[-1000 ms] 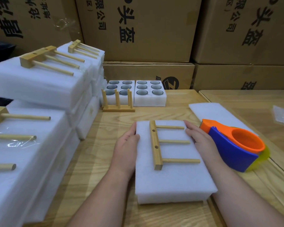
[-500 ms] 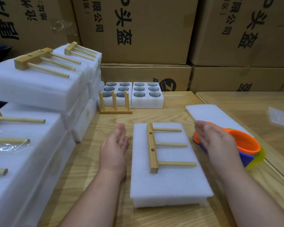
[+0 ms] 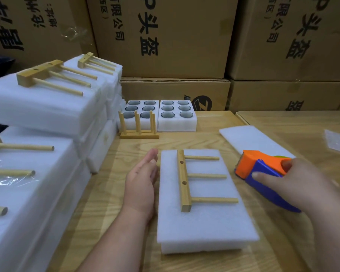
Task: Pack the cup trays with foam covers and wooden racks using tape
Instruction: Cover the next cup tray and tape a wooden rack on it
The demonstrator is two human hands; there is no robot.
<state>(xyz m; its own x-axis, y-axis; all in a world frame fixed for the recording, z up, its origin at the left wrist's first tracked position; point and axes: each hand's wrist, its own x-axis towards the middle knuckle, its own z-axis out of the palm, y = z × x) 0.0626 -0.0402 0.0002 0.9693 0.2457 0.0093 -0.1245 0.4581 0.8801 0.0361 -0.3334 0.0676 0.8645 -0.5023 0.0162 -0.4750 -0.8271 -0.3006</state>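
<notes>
Right now the right hand (image 3: 294, 185) is curling its thumb and fingers around the orange and blue plastic tape dispenser (image 3: 263, 171), which is sitting on the pale wooden table (image 3: 114, 193) just right of the bundle. The left hand (image 3: 143, 181) is lying flat and relaxed on the table, fingers straight, its edge resting beside the bundle's left side. That bundle, a white foam cover (image 3: 204, 222) lying over what is presumably a cup tray, with a light wooden three-peg rack (image 3: 185, 181) lying loose on top, is sitting centred in front of the person. Judging by looks, the foam is likely feeling light and soft, denting under firm squeezing, while the rack is looking stiff and free to slide. Pressing down on the rack's spine probably suits better than gripping the foam edges. Two open white foam trays holding dark cups (image 3: 159, 112) are waiting at the far side
</notes>
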